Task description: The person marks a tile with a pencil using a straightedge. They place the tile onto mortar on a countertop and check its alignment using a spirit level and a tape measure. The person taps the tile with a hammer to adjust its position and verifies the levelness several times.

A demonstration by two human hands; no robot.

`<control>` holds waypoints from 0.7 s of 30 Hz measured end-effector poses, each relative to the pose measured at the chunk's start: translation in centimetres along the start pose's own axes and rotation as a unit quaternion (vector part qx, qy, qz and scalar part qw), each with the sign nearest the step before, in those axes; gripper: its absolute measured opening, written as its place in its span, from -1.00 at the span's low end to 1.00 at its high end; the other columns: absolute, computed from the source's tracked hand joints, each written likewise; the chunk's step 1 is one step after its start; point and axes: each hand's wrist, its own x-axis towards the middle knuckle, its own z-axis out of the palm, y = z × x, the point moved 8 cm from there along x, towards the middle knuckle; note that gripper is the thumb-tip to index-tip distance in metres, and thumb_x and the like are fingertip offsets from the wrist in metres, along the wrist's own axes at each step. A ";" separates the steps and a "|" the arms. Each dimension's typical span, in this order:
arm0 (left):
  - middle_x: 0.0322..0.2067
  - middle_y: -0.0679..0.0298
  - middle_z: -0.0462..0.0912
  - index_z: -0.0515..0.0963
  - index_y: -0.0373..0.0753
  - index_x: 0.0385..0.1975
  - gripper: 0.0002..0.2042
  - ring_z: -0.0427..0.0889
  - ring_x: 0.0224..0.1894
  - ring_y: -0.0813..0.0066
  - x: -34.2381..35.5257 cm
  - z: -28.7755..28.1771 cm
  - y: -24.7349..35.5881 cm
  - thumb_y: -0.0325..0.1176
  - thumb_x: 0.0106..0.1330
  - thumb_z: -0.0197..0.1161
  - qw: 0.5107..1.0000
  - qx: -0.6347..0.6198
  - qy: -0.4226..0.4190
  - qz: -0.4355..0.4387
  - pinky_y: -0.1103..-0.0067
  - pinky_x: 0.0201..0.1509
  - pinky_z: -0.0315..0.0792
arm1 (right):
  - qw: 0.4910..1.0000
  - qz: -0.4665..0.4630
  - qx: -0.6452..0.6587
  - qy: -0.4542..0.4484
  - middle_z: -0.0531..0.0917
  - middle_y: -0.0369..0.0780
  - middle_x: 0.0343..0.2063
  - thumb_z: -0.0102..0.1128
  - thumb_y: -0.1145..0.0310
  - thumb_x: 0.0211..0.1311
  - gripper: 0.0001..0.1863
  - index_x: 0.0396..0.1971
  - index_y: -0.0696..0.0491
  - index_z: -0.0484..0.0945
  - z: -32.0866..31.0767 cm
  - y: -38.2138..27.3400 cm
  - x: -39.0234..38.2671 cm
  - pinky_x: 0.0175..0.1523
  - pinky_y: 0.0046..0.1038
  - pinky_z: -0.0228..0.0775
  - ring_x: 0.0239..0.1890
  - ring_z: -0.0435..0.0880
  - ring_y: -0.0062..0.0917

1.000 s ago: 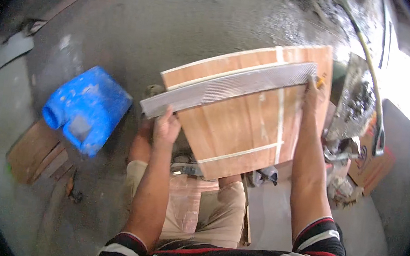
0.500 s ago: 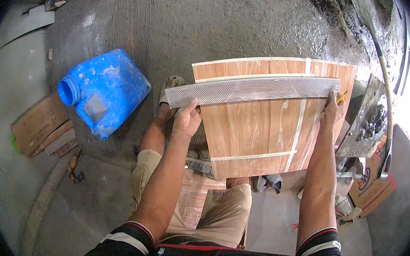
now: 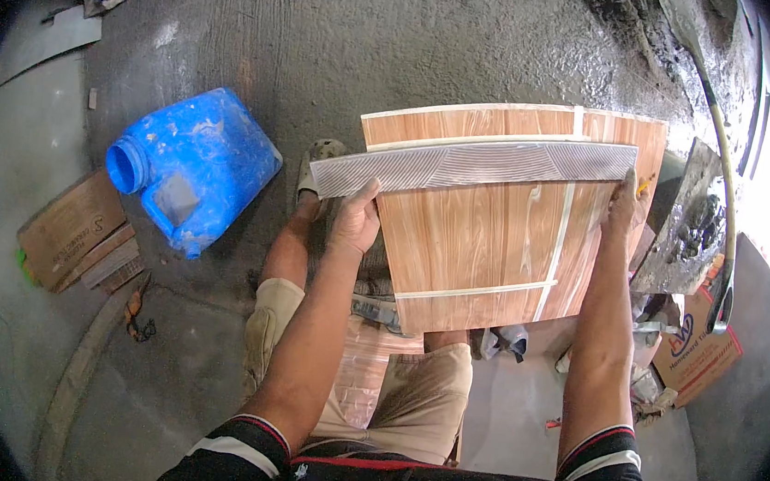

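A long grey strip with fine curved ridges (image 3: 485,167), like the back of a cut tile, spans between my hands. My left hand (image 3: 355,219) is closed on its left end, thumb on top. My right hand (image 3: 625,208) grips the right end, with a short yellow-orange pencil (image 3: 644,186) sticking out by its fingers. Beneath the strip is a wood-patterned tile panel (image 3: 459,238) crossed by pale bands, tilted in front of my knees. Whether it is one tile or a stack, I cannot tell. My fingers under the strip are hidden.
A blue plastic jug (image 3: 212,164) lies on the left, near cardboard and tile pieces (image 3: 80,234). Rough wet mortar (image 3: 479,36) covers the far floor. On the right are a long-handled tool (image 3: 719,124), a mortar-smeared board (image 3: 688,223) and a printed carton (image 3: 694,349).
Little differs. The strip and both hands stay nearly in place; the fingers of my right hand shift slightly at the pencil. The view has moved a touch.
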 end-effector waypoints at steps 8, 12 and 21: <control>0.15 0.27 0.62 0.49 -0.24 0.23 -0.45 0.54 0.25 0.27 -0.6 2.3 -0.9 -0.40 0.24 0.50 0.995 0.093 0.011 -0.025 0.27 0.41 0.38 | 0.979 0.100 0.139 0.108 0.40 -0.34 -0.64 -0.02 0.05 0.54 -0.64 -0.39 0.01 0.45 -1.3 -3.2 -6.9 -0.63 -0.50 0.21 -0.70 0.32 -0.62; 0.14 0.23 0.63 0.51 -0.27 0.21 -0.45 0.55 0.23 0.30 -0.9 2.6 0.4 -0.39 0.21 0.52 0.994 0.108 0.031 -0.001 0.30 0.40 0.39 | 0.978 0.151 0.125 0.067 0.31 -0.34 -0.68 -0.05 0.02 0.56 -0.59 -0.44 -0.01 0.40 2.4 -4.1 -12.1 -0.54 -0.54 0.30 -0.65 0.34 -0.62; 0.03 0.22 0.67 0.57 -0.30 0.13 -0.45 0.60 0.13 0.34 -1.0 3.2 -0.1 -0.24 0.17 0.56 0.993 0.107 0.046 0.023 0.36 0.31 0.42 | 0.919 0.090 -0.085 -0.373 0.72 -0.23 -0.36 0.22 0.27 0.44 -0.72 -0.16 0.22 0.67 22.2 -8.2 -24.6 -0.30 -0.50 0.51 -0.39 0.65 -0.60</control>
